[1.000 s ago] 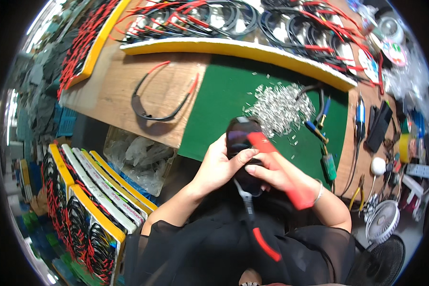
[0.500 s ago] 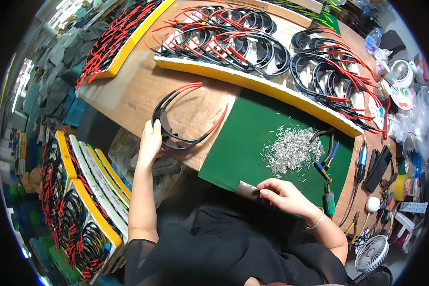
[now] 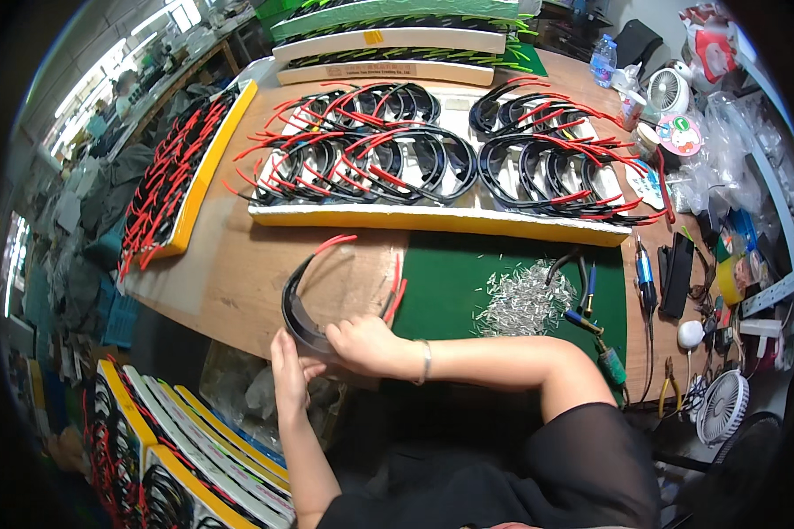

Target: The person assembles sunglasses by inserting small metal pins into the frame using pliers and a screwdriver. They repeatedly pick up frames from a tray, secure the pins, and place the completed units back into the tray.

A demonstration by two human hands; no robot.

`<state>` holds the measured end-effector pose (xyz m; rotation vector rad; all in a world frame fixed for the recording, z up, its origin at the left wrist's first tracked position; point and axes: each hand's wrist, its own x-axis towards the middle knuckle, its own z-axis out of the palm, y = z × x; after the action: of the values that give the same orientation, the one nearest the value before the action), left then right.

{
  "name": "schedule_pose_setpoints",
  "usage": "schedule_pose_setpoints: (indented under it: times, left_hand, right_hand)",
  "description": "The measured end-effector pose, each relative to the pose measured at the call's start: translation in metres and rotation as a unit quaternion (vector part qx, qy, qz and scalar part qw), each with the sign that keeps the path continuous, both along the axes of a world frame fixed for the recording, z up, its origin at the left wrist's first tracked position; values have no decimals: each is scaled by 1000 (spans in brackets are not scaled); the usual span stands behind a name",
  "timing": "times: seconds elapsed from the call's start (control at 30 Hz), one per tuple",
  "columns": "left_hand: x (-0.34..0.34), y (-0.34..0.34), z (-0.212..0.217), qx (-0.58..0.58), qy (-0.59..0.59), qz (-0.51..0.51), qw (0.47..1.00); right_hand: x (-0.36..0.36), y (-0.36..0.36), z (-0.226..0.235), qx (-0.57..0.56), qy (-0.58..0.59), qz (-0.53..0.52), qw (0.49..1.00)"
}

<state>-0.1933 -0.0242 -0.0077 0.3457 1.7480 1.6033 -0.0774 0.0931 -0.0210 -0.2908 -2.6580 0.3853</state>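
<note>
A pair of black glasses with red-tipped arms (image 3: 302,304) lies at the near edge of the wooden table (image 3: 229,273). My left hand (image 3: 288,370) touches the lower rim of its front. My right hand (image 3: 366,344) reaches across and grips the frame beside it. The arms of the glasses point away from me, their red tips near the green mat (image 3: 468,282).
A long white and yellow tray (image 3: 432,220) of several black and red glasses fills the table's far half. A heap of small metal parts (image 3: 522,304), pliers (image 3: 591,326), a screwdriver and small fans lie at right. More filled trays (image 3: 176,458) stand lower left.
My right hand left the green mat's near edge and crossed left to the glasses. My left hand slid down to the frame's front. The view shifted upward over the table.
</note>
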Motion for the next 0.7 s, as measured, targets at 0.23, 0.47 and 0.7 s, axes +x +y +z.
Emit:
schedule_pose_setpoints:
  times: [0.23,0.47,0.7]
  left_hand:
    - [-9,-5,-4,96,24,140,985]
    - [23,36,-11,85,72,29,993]
    - [46,59,-38,59,181,-34,981]
  right_hand:
    - [29,4,37,75,-26,31,996]
    - [49,130,129,202,-18,-234,951]
    - [29,328,117,154,-87,-424,888]
